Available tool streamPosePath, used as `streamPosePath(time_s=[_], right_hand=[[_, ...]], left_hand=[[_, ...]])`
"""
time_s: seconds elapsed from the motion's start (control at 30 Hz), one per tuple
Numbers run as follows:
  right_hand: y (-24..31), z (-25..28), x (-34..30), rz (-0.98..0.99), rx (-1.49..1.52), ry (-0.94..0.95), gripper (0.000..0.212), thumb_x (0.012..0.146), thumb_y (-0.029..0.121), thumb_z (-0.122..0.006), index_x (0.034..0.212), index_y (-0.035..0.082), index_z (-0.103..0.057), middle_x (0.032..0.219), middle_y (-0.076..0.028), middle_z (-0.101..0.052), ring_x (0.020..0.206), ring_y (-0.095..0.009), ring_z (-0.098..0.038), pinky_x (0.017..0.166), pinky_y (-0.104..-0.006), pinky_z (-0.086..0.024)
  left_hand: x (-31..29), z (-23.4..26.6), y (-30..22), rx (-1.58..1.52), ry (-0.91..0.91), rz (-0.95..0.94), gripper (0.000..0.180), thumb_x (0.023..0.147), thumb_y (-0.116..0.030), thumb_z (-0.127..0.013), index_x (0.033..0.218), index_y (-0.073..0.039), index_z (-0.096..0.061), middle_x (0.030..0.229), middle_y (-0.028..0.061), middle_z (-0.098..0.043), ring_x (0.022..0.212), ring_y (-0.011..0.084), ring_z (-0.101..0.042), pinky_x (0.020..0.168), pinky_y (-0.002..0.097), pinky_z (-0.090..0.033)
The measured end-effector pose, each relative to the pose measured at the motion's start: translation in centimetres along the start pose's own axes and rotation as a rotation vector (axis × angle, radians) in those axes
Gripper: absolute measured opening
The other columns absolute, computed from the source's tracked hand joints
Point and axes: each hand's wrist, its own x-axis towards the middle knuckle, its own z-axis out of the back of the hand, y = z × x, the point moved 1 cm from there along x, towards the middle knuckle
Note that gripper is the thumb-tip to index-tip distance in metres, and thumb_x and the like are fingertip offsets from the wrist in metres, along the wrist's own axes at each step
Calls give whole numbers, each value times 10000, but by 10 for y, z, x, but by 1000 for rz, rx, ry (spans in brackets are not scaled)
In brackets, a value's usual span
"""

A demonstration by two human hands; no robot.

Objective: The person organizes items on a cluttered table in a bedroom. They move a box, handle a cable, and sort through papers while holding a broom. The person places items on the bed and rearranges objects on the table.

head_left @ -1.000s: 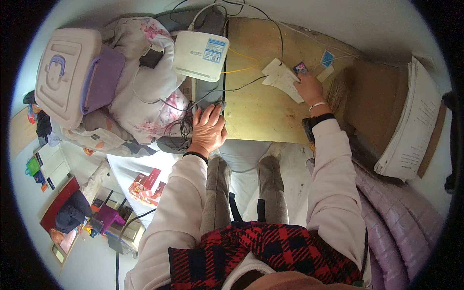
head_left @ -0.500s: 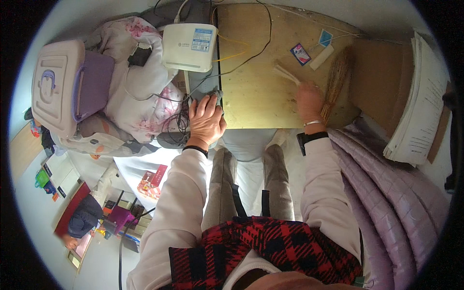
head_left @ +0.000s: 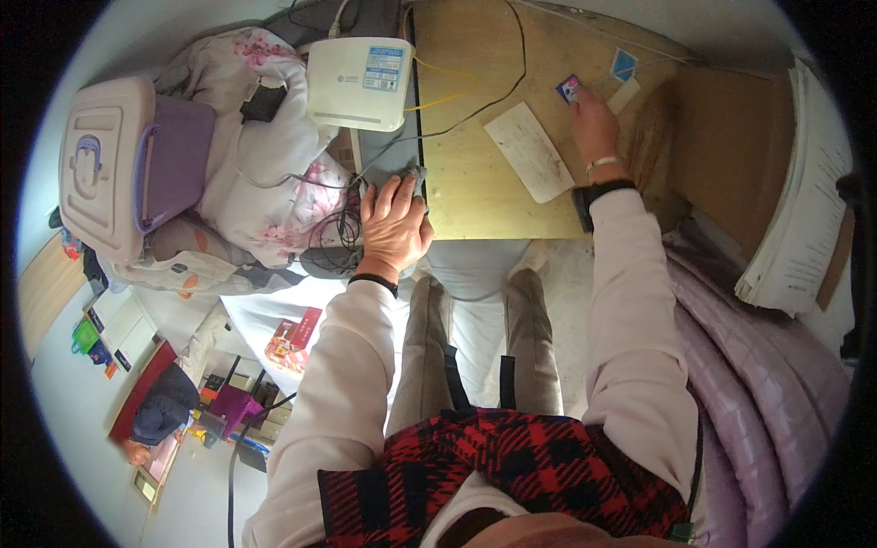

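My left hand (head_left: 397, 224) lies flat with its fingers stretched out, by a grey cloth (head_left: 416, 175) at the left edge of the wooden tabletop (head_left: 475, 196). A tangle of black cable (head_left: 343, 224) is beside it. On the right, my right hand (head_left: 596, 128) has its fingers on a small blue and pink card (head_left: 568, 89), which they partly cover. A white rectangular sheet or board (head_left: 530, 152) with dark smudges lies slantwise on the wood. Beyond the hand are a pale strip (head_left: 625, 96) and a blue-and-white card (head_left: 624, 65).
A brush-like straw bundle (head_left: 654, 137) lies beside a cardboard box (head_left: 722, 146) and stacked papers (head_left: 787, 201). A white router (head_left: 358, 82), flowered bedding (head_left: 247, 137) and a lidded purple box (head_left: 178, 151) stand left. Quilted lilac fabric (head_left: 731, 365) hangs right. Another person (head_left: 164, 406) is at lower left.
My right hand has moved away from me onto the small blue and pink card. The pale flat piece it held now lies on the tabletop. My left hand has hardly moved.
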Motion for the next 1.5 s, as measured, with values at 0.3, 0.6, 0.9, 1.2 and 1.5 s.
streamPosePath(time_s=[0.3,0.6,0.9,1.2,1.5], right_hand=[[9,12,42,-169,-137,223,254,767,168,-528,966,16,-576,974,-188,-576,893,-343,-562,734,-404,-465],[-19,29,29,-253,317,118,308,775,229,-567,1010,30,-575,943,-200,-595,878,-350,-571,745,-420,-469],[-101,6,119,-312,93,95,448,761,170,-574,1164,-4,-478,1036,-243,-565,921,-377,-570,780,-441,-469],[-125,-6,125,-361,228,142,363,643,184,-676,898,-56,-582,868,-222,-613,823,-313,-602,723,-372,-462],[-48,25,45,-151,346,94,226,729,155,-630,890,2,-586,813,-186,-601,790,-323,-586,692,-386,-463]], left_hand=[[1,-1,0,-6,-26,1,215,606,-214,-557,795,-111,-556,1175,61,-475,1108,260,-381,924,471,-263],[1,1,0,2,3,14,216,607,-222,-570,794,-115,-553,1178,50,-472,1115,244,-379,924,467,-266],[1,3,-1,-2,23,23,232,620,-225,-556,826,-117,-559,1194,48,-468,1126,247,-374,930,462,-260],[0,2,0,7,21,24,234,624,-226,-565,832,-119,-552,1205,51,-463,1129,246,-372,932,462,-260],[-1,1,0,-5,35,27,243,626,-242,-560,838,-123,-565,1208,51,-461,1128,249,-375,935,471,-258]])
